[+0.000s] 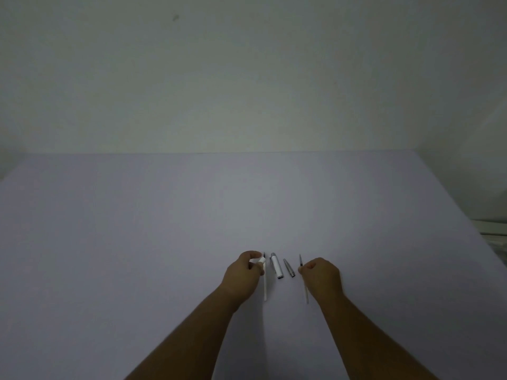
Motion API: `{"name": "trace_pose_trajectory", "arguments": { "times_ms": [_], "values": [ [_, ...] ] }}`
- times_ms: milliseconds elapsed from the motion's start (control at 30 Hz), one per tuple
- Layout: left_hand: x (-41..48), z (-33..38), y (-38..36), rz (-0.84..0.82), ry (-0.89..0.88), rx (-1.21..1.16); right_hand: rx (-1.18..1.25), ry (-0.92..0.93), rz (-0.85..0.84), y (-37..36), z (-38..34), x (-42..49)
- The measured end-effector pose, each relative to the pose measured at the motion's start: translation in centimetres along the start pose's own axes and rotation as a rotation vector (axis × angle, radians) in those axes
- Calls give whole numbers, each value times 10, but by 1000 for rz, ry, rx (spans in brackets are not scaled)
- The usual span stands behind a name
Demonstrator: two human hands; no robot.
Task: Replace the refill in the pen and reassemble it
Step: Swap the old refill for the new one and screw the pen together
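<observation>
A big pale bench [137, 229] meets a plain wall [247, 64], with lots of open room all around. Near its front edge, the left hand [242, 272] fingers hold a white pen piece [262, 260] over one refill [265, 283]. The right hand [322, 274] pinches another refill [304, 281]. Between them lie the white cap [275, 266] and grey tip [288, 267].

Both forearms cut off at the bottom edge (left hand [242, 272] hiding a small white piece).
</observation>
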State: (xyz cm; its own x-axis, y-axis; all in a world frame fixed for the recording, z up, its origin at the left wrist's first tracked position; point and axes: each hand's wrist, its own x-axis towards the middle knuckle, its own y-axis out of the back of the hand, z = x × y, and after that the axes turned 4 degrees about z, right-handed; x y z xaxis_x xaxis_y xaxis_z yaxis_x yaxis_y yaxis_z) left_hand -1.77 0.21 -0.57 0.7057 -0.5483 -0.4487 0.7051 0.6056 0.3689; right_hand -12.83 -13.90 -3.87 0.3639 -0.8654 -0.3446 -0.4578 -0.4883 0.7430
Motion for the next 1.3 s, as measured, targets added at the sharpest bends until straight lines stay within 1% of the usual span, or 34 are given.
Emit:
{"name": "trace_pose_trajectory", "arguments": {
  "times_ms": [167,233,300,333,433,500,567,733,833,1000,1067,1133,1300],
  "values": [
    [0,0,4,20,19,9,18,6,13,0,-3,-5],
    [1,-1,7,36,32,-2,48,5,48,-1,-7,-8],
    [2,-2,10,51,43,-26,58,73,70,-3,-15,-12],
    [2,-3,11,62,46,-31,46,118,51,-5,-21,-15],
    [2,-5,15,96,40,-49,-117,230,-93,-20,-42,-23],
    [2,-6,16,109,20,-40,-265,273,-142,-34,-51,-29],
    [1,-7,18,115,10,-23,-330,267,-148,-47,-53,-33],
    [1,-15,25,124,1,18,-348,189,-100,-60,-51,-41],
    [2,-21,27,130,-13,83,-227,142,-89,-56,-55,-42],
    [3,-21,28,131,-36,132,311,85,45,-35,-67,-34],
    [3,-19,27,118,-39,140,447,64,59,-30,-70,-31],
    [3,-16,25,110,-52,136,518,42,42,-28,-70,-31],
    [1,-12,22,119,-84,122,591,-8,2,-27,-64,-34]
  ]
}}
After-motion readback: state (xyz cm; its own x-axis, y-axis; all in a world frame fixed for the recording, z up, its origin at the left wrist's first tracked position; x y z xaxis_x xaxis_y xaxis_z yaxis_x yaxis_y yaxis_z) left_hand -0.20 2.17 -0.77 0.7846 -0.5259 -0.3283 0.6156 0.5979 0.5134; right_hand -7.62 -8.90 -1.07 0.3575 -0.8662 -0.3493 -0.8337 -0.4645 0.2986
